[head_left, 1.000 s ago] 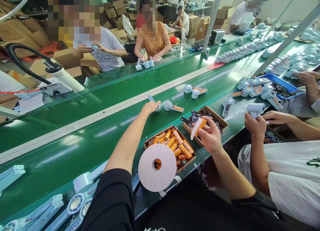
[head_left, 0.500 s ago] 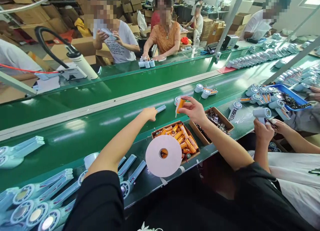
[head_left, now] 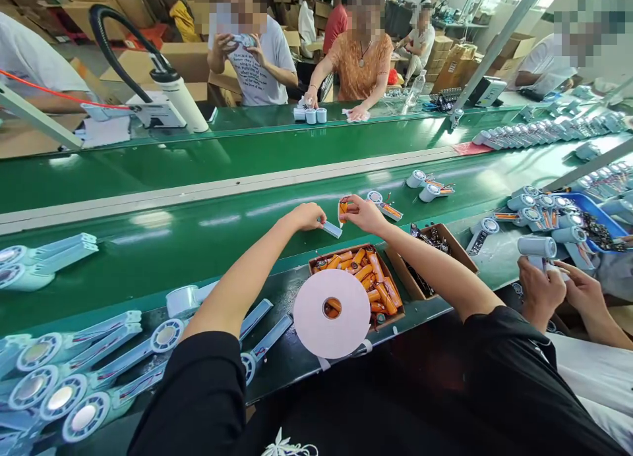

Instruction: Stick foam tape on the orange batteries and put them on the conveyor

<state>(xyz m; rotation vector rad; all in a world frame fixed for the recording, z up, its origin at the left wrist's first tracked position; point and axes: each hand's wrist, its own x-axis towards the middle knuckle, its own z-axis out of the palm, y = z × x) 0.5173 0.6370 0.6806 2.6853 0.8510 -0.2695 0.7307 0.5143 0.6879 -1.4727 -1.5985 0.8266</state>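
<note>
My left hand (head_left: 307, 217) is closed around a light-blue handheld fan housing; its handle (head_left: 331, 229) sticks out to the right over the green belt. Just right of it, my right hand (head_left: 364, 214) pinches an orange battery (head_left: 343, 209) with a whitish strip along its edge. A small gap separates the battery from the handle. Below my hands, a cardboard box (head_left: 399, 316) holds many orange batteries. A large white roll of tape (head_left: 309, 311) covers its front left part. Beyond my right hand lies a fan housing (head_left: 374, 198) with an orange battery in its handle.
Fan housings (head_left: 84, 413) crowd the left side. A carton of small dark parts (head_left: 467, 261) stands beside the battery box. To the right, a co-worker's hands (head_left: 541, 288) hold a fan. People sit across the green conveyor belt (head_left: 237, 235), near a white tube with a black hose (head_left: 182, 100).
My right hand has brought the battery left and closer to the housing in my left hand. The handle now points down to the right. The whole view has shifted slightly.
</note>
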